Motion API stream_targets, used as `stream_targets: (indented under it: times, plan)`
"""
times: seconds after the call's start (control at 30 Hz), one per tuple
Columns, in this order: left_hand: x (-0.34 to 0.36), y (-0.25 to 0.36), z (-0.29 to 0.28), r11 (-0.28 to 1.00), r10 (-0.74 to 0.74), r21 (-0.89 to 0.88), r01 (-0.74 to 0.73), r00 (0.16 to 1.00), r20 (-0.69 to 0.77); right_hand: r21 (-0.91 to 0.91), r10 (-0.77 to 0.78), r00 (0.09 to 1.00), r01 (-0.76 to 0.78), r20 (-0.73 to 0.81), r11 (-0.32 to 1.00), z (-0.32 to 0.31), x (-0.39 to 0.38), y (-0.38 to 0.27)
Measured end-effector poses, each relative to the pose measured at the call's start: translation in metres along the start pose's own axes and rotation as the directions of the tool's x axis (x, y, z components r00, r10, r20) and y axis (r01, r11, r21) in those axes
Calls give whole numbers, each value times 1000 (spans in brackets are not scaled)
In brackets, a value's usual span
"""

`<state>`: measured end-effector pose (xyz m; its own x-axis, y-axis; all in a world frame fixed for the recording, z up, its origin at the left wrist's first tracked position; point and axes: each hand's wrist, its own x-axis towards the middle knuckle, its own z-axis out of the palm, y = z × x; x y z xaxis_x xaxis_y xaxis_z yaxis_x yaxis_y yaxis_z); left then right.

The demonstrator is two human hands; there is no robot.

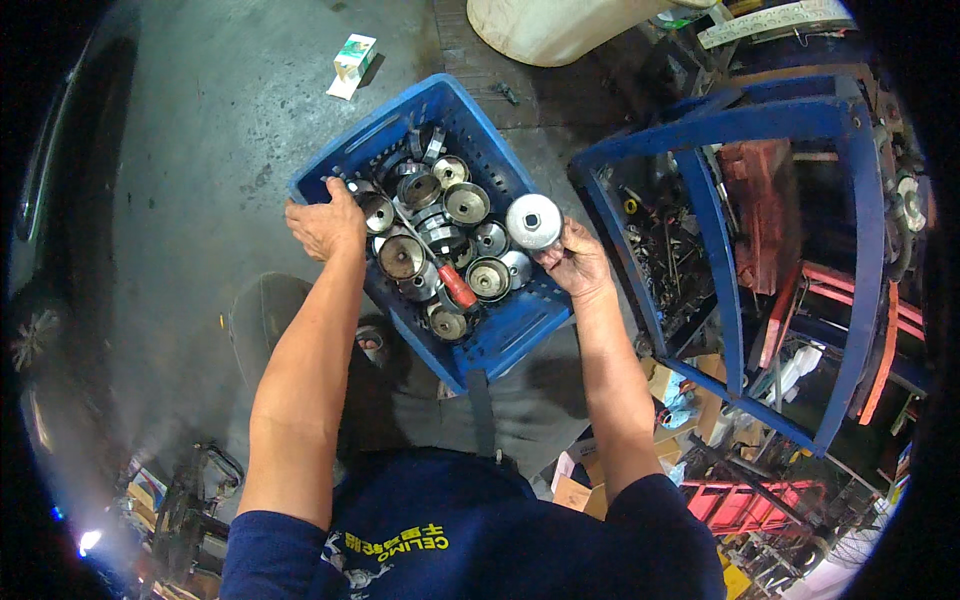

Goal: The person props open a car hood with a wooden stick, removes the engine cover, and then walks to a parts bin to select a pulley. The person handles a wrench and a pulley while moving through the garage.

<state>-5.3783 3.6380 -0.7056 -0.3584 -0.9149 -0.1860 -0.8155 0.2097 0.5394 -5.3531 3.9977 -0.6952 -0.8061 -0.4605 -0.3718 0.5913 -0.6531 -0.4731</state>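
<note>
A blue plastic crate (535, 338) sits tilted in front of me, full of round metal cup-type oil filter wrenches (466, 204), many with a square hole in the middle. My left hand (330, 225) grips the crate's left rim, thumb toward the inside. In my right hand (580, 262) is a silver oil filter wrench (533, 222), raised at the right rim with its flat, square-holed face up. Among the cups lies a tool with a red handle (457, 286); its metal shaft runs up to the left, partly covered.
On the floor beyond the crate lies an open small white and green box (352, 60). A blue metal frame rack (720, 260) with tools and parts stands close on the right. A large pale container (560, 25) is at the top. Cardboard boxes (580, 490) sit by my right arm.
</note>
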Motion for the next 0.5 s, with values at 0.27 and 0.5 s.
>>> stream_targets:
  times: [0.27,0.5]
  plan:
    - [0,-2,0,1000,18,11,-18,1000,-12,-677,80,913,-354,-401,646,5,11,12]
    - [2,-5,3,999,35,20,-35,999,-16,-791,-22,926,-334,-377,-513,1,23,65]
